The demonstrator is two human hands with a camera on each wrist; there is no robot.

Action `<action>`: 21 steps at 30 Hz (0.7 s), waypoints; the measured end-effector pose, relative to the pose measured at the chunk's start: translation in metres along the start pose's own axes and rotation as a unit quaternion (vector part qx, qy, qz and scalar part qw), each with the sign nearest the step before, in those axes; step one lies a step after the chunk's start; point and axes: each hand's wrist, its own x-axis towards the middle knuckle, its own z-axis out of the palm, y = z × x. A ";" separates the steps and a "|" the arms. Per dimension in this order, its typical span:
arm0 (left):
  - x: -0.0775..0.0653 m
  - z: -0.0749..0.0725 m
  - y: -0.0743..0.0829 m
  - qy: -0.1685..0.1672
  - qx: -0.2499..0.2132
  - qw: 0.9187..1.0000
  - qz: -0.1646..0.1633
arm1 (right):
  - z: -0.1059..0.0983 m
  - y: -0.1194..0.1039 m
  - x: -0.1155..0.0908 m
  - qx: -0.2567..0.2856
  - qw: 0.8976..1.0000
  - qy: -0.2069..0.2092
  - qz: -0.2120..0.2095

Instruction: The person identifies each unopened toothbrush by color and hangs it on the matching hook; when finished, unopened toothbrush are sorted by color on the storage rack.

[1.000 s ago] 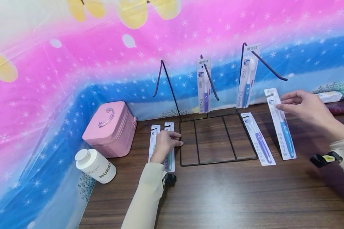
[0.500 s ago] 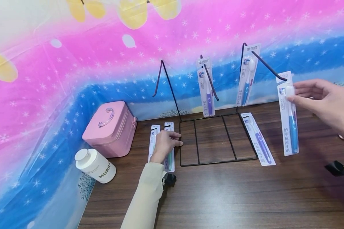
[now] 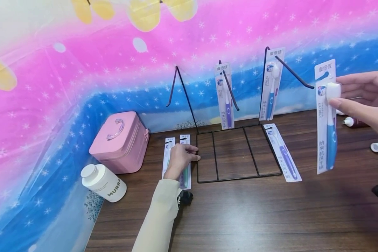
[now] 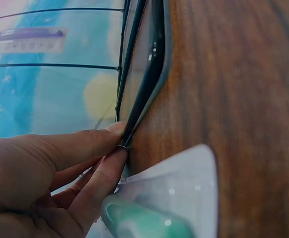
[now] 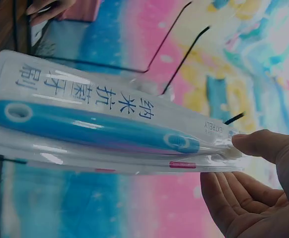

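Dark wood-grain table [image 3: 233, 217] stretches away from where I stand. Nearest to me, the right hand [image 3: 370, 94] holds a blue pack [image 3: 331, 136] in the air off the table's right side, thumb in front and fingers behind, closed on the card's edge by the brush head. It hangs nearly upright, long axis up and down, its slot [image 3: 323, 76] above and left of the thumb tip. Just left of that slot, a little lower, lies the tip of the right hook [image 3: 292, 72]; how far behind, I can't tell. Plainly the right hand is the nearer one to it. Over on the left, the left hand [image 3: 179, 159] reaches across a green pack [image 3: 185, 176] and pinches the rack's [image 3: 215, 156] side wire between thumb and finger (easiest seen from the left wrist). Another pack [image 3: 168, 150] lies beside the green one, and a purple pack [image 3: 283, 154] lies slantwise at the rack's right edge. Farther back, a hung purple pack [image 3: 226, 101] and a hung blue pack [image 3: 272, 87] are on the middle and right hooks; the left hook [image 3: 172, 85] carries none. Behind everything spreads a pink-and-blue cloth [image 3: 129, 52].
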 end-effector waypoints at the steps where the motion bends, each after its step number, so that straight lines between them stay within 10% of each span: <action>1: 0.000 0.000 0.000 -0.001 0.000 1.000 -0.001 | 0.000 -0.002 -0.002 -0.004 1.000 -0.001 -0.001; 9: 0.001 0.001 -0.002 0.001 0.004 1.000 0.003 | 0.005 -0.017 -0.010 0.015 1.000 -0.014 -0.017; 17: 0.000 0.000 -0.001 0.000 0.001 1.000 -0.003 | 0.014 -0.016 -0.012 0.213 0.974 -0.059 -0.054; 21: 0.000 -0.001 -0.001 -0.001 0.000 1.000 0.001 | 0.017 -0.019 -0.013 0.120 0.990 -0.053 -0.049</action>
